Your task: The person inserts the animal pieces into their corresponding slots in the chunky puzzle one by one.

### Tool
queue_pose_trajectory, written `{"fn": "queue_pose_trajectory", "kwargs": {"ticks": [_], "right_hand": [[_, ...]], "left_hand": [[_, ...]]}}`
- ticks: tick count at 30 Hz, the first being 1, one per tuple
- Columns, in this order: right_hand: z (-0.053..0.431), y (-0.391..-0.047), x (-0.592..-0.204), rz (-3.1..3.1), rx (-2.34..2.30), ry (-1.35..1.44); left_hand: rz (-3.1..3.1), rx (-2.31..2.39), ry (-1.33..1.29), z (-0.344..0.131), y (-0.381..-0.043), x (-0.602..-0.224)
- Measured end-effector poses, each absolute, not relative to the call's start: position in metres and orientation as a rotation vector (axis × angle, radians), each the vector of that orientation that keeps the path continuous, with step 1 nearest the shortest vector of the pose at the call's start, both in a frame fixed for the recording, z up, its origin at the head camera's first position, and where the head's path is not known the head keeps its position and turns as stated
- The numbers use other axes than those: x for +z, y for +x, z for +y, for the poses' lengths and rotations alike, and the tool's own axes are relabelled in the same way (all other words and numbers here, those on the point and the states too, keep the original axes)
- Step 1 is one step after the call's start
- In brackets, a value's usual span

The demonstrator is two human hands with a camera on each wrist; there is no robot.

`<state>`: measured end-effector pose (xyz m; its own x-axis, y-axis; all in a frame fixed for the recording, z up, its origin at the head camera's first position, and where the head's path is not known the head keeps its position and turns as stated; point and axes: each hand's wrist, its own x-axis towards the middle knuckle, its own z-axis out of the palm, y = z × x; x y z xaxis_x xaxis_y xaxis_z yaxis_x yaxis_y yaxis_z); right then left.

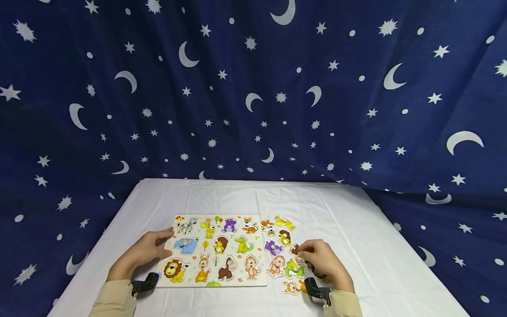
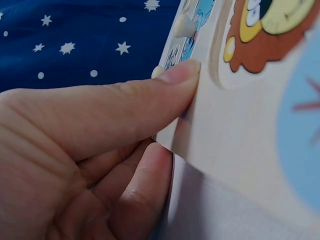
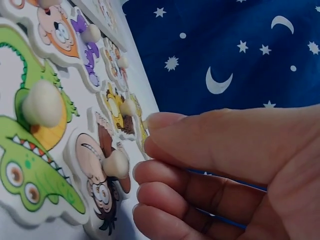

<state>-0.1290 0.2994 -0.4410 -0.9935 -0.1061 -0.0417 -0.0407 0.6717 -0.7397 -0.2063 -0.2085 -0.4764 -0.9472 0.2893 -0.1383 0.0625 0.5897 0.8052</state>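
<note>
A wooden animal puzzle board [image 1: 210,284] lies on the table, its left edge held by my left hand [image 1: 148,248]. In the left wrist view the thumb [image 2: 175,75] presses the board's top, with fingers bent at its edge. The elephant piece [image 1: 186,245] sits in the board, its knob showing. My right hand [image 1: 322,259] hovers at the gorilla piece [image 3: 97,185], thumb and forefinger together, fingertips apart from its knob [image 3: 116,164]. Beside it lies the crocodile piece [image 1: 295,268]. A brown and yellow piece [image 1: 322,276] is partly hidden under the right hand.
Right of the board lie the monkey [image 1: 276,266], hippo [image 1: 273,248], hedgehog [image 1: 284,237], tiger [image 1: 268,227], giraffe [image 1: 285,223] and kangaroo [image 1: 293,288] pieces. A white cloth [image 1: 317,200] covers the table. A dark blue starry curtain [image 1: 253,88] hangs behind.
</note>
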Motion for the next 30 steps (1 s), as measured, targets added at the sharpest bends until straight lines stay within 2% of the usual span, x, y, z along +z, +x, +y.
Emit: {"fn": "queue_pose_trajectory", "kwargs": {"ticks": [30], "right_hand": [[0.2992,-0.1256,-0.4424,2.861,-1.234,0.023]], "left_hand": [[2.583,1.278,0.353,-0.2102,-0.2046,-0.476]]}}
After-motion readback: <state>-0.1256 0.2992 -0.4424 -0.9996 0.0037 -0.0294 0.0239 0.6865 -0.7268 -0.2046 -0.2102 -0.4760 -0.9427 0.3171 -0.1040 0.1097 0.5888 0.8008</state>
